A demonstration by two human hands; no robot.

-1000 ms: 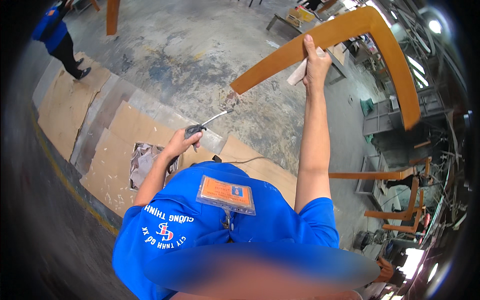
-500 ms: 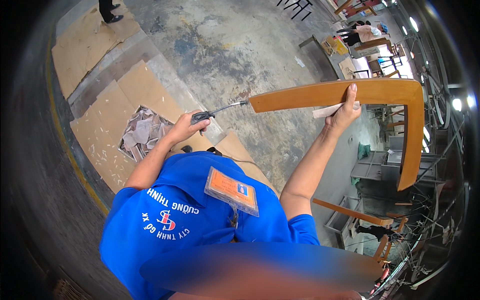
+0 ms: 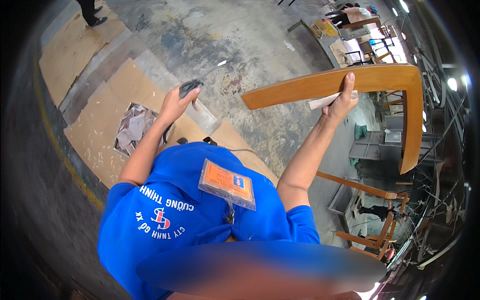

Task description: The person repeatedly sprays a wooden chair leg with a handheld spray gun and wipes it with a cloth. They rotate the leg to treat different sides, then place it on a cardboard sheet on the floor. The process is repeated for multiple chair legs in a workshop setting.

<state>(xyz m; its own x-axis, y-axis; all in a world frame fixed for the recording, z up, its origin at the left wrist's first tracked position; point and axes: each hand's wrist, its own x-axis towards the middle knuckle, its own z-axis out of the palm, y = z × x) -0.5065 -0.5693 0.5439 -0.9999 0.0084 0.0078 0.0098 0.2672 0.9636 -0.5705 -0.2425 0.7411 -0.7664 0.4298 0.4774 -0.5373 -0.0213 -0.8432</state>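
My left hand (image 3: 175,106) is closed around the black handle of an air blow gun (image 3: 189,89). Its thin nozzle is smeared by motion, and the tip points up and to the right, apart from the wood. My right hand (image 3: 341,106) grips an L-shaped brown wooden furniture part (image 3: 295,86), thumb lying over its face. The long arm of this part reaches left and its short arm hangs down at the right. A pale folded strip (image 3: 318,102), sandpaper or cloth, is pinched in the same hand under the wood.
A box of crumpled scraps (image 3: 134,127) stands on cardboard sheets (image 3: 95,142) at the left. Beyond them, a person's legs (image 3: 90,12) show. Wooden frames (image 3: 367,240) and a metal trolley (image 3: 345,200) are at the right. A worktable (image 3: 315,45) stands farther off, near other people.
My left hand has swung the blow gun up and left, taking its nozzle away from the left end of the wood. My right hand still holds the wooden part, now slightly more tilted.
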